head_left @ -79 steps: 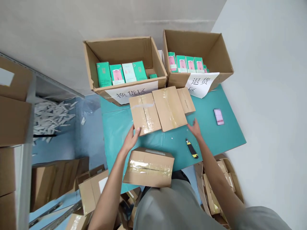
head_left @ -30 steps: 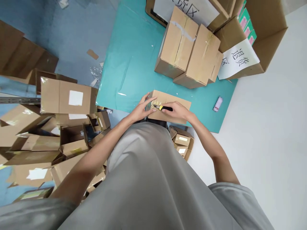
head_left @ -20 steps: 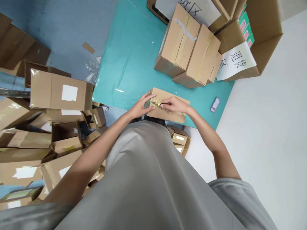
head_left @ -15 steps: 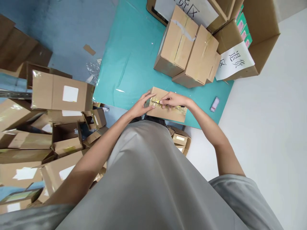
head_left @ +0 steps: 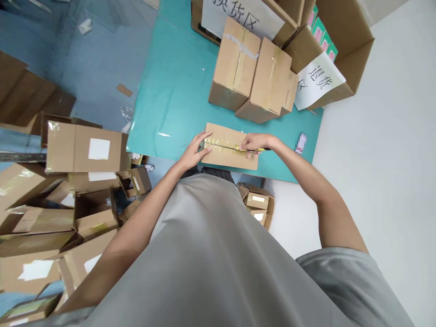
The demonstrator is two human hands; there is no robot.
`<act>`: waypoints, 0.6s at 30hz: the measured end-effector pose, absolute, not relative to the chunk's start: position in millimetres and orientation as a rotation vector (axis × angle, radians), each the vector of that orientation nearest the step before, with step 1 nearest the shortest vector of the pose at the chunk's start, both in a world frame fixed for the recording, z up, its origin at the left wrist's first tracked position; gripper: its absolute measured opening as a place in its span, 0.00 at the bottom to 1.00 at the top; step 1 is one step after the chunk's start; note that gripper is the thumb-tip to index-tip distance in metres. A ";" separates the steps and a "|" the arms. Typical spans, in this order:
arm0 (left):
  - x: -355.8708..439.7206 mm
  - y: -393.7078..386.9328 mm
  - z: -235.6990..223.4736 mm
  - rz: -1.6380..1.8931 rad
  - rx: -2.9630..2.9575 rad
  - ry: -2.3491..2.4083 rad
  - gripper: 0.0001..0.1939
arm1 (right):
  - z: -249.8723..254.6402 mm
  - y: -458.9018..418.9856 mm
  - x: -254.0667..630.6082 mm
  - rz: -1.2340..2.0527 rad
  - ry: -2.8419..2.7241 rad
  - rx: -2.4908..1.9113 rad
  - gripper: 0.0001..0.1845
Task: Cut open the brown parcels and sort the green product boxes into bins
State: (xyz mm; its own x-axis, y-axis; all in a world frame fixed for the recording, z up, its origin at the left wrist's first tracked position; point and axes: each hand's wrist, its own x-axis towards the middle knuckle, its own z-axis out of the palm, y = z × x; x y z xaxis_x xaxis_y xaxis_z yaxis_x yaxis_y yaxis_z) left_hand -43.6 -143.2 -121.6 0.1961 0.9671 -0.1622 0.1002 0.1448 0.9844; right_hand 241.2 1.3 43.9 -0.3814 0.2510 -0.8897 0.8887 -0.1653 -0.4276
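Observation:
A small taped cardboard box (head_left: 227, 156) lies on the teal mat (head_left: 177, 95) close to me. My left hand (head_left: 194, 151) presses on the box's left end, fingers spread over the corner. My right hand (head_left: 255, 144) is closed on a yellow and black utility knife (head_left: 261, 149) at the right part of the box's top. The knife lies along the tape seam (head_left: 223, 146) that runs across the top.
Three sealed boxes (head_left: 254, 75) stand behind it on the mat. Two open cartons with paper signs (head_left: 315, 81) and green product boxes sit at the back. A heap of cardboard boxes (head_left: 68, 181) fills the floor on the left. More boxes (head_left: 257, 206) lie by my feet.
My right hand has picked up the knife and drawn it along the tape seam from the box's left end to its right. My left hand stays on the left end.

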 end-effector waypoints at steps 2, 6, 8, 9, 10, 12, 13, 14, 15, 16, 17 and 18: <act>-42.8 -143.6 -121.2 0.906 1.249 1.194 0.46 | 59.1 -0.9 279.5 -1.460 1.545 1.400 0.24; -39.3 -145.3 -122.3 0.925 1.233 1.217 0.44 | 85.8 -17.8 337.4 -1.274 1.462 1.623 0.21; -36.7 -146.1 -123.7 0.943 1.219 1.233 0.43 | 89.7 -28.9 350.3 -1.307 1.447 1.709 0.20; -35.5 -146.2 -124.4 0.952 1.209 1.242 0.42 | 89.6 -33.7 354.2 -1.345 1.442 1.750 0.20; -34.6 -146.1 -125.0 0.959 1.196 1.250 0.41 | 88.8 -37.8 357.8 -1.385 1.432 1.788 0.19; -34.1 -145.1 -125.3 0.972 1.159 1.265 0.41 | 87.1 -44.0 367.7 -1.474 1.406 1.847 0.18; -34.8 -144.3 -125.1 0.981 1.138 1.271 0.41 | 86.3 -46.9 375.2 -1.520 1.395 1.865 0.18; -36.0 -143.5 -124.5 0.991 1.113 1.275 0.41 | 85.2 -50.3 384.5 -1.575 1.388 1.874 0.19; -37.8 -142.7 -123.8 1.002 1.085 1.279 0.41 | 83.0 -54.8 394.9 -1.647 1.382 1.886 0.21; -40.0 -142.2 -122.8 1.014 1.054 1.283 0.41 | 78.6 -60.7 405.6 -1.740 1.378 1.915 0.24; -42.4 -142.0 -121.8 1.023 1.021 1.289 0.42 | 71.3 -68.2 415.2 -1.854 1.373 1.969 0.27; -44.9 -142.2 -120.6 1.030 0.989 1.298 0.42 | 60.4 -77.0 422.3 -1.988 1.362 2.058 0.29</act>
State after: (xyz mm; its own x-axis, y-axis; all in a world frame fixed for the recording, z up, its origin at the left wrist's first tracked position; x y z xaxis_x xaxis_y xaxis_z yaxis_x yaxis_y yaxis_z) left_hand -44.9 -142.2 -120.6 0.0037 0.9655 -0.2602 -0.0335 0.2602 0.9650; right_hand 422.3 -77.0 60.4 -0.1562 0.5754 -0.8028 0.5409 -0.6302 -0.5570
